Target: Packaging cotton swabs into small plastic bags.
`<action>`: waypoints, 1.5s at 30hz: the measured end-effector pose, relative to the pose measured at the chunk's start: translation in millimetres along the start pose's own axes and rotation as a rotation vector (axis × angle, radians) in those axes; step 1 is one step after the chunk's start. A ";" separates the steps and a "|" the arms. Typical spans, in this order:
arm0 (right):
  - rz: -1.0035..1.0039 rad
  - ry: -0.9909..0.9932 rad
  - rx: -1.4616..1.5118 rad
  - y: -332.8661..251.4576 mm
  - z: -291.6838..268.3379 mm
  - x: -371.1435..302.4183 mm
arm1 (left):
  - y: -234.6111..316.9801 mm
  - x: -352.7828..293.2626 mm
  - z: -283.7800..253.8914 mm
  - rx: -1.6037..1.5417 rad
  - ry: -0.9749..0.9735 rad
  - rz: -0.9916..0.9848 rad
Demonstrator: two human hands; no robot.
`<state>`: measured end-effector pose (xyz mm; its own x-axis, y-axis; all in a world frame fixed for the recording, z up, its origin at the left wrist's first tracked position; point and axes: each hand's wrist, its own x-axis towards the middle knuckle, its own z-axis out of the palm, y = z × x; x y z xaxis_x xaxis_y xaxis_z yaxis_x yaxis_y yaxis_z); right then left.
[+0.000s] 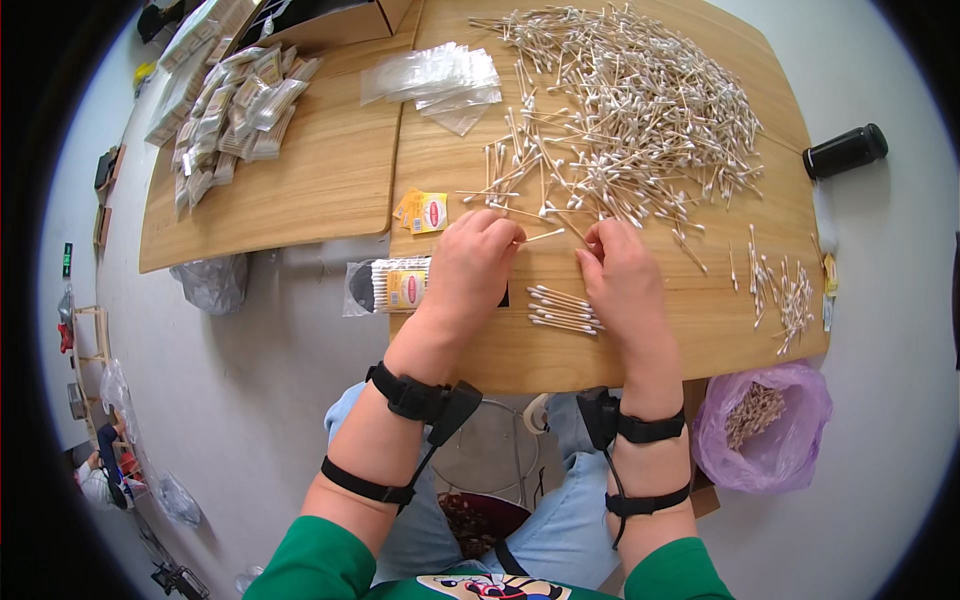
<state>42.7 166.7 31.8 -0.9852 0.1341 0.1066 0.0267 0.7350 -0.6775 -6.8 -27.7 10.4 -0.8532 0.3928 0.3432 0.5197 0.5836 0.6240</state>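
Observation:
My left hand (476, 255) is closed, pinching a cotton swab (543, 236) whose white tip points right. My right hand (622, 268) is at the near edge of a large heap of loose cotton swabs (660, 110), its thumb and forefinger closed on the stick of another swab (574, 230). Between my hands and nearer to me lies a neat row of swabs (563, 310), side by side. Partly under my left forearm is a clear bag (358, 288) filled with swabs and a yellow-and-white card. Just beyond my left hand are a few yellow cards (428, 212).
Flat clear plastic bags (445, 80) lie left of the heap. Filled packs (240, 110) are piled at the far left near a cardboard box (375, 22). A smaller group of swabs (785, 300) lies at right. A purple bag (715, 430) and a black bottle (846, 151) are beyond the table edge.

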 end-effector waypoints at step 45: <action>-0.014 -0.025 -0.026 9.0 -7.0 -2.2 | 15.8 2.5 7.4 -0.218 -0.272 0.107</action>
<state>46.2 177.6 30.6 -0.9894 0.1078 0.0976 0.0173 0.7535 -0.6572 -0.4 -12.2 16.0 -0.7364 0.6350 0.2335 0.5583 0.3755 0.7398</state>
